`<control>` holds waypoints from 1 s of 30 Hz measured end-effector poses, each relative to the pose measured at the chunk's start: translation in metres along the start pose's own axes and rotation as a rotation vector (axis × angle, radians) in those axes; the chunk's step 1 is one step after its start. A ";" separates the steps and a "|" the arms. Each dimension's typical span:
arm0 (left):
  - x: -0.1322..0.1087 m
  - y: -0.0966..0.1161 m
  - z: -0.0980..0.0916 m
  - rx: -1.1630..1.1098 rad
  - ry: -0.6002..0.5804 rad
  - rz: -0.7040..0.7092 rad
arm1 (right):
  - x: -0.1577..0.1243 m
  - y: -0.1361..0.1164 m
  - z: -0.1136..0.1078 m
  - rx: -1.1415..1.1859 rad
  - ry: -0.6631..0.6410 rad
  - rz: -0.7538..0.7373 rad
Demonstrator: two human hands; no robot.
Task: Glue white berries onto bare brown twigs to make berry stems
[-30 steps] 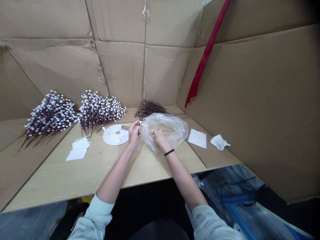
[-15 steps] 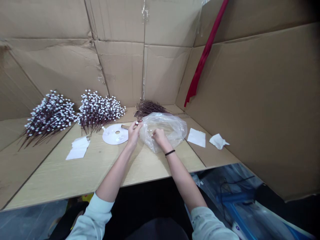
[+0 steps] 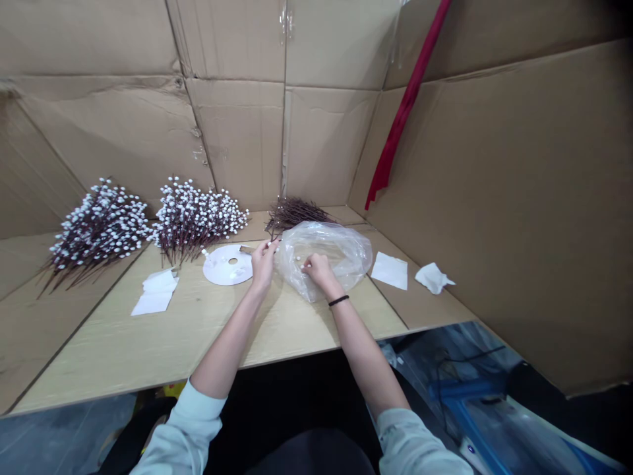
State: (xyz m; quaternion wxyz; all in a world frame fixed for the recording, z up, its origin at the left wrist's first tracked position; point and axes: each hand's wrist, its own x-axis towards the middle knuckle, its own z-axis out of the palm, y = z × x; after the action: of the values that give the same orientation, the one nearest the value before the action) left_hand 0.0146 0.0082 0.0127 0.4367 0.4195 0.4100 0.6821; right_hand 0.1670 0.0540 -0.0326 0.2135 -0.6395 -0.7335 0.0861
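My left hand (image 3: 262,267) is closed in a pinch around a thin brown twig (image 3: 273,234), whose tip rises above the fingertips; a small white spot shows by the fingers. Just to its right lies a clear plastic bag (image 3: 357,254), its mouth spread wide. Over that mouth my right hand (image 3: 319,269) has its fingertips pinched together; a small white bit shows at them, too small to name surely. A white disc (image 3: 217,272) with a centre hole is beside my left hand, carrying clear blobs and a small brown piece (image 3: 245,250).
Two bunches of white-berried twigs (image 3: 101,224), (image 3: 195,214) lie at the back left. Behind the bag is a bundle of brown twigs (image 3: 299,212). White papers (image 3: 155,291), (image 3: 390,270) and a crumpled tissue (image 3: 433,278) lie around. Cardboard walls (image 3: 237,132) enclose the table; a red ribbon (image 3: 408,109) hangs right.
My left hand has turned slightly, with its fingers a little more upright. My right hand stays over the bag with a barely visible shift. The rest looks the same.
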 end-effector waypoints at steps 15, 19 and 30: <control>0.005 -0.011 -0.004 0.295 -0.017 0.217 | 0.003 0.006 0.002 0.053 0.065 0.017; 0.007 -0.011 -0.003 0.299 -0.019 0.198 | 0.002 0.006 -0.002 0.131 0.151 0.006; 0.003 -0.007 -0.003 0.250 -0.035 0.179 | -0.015 -0.020 -0.017 0.838 0.421 -0.214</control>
State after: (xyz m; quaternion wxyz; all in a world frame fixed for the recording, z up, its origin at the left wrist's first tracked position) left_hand 0.0131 0.0126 0.0060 0.3256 0.5174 0.4450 0.6544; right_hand 0.1575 0.0339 -0.0122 0.6046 -0.4227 -0.6380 0.2205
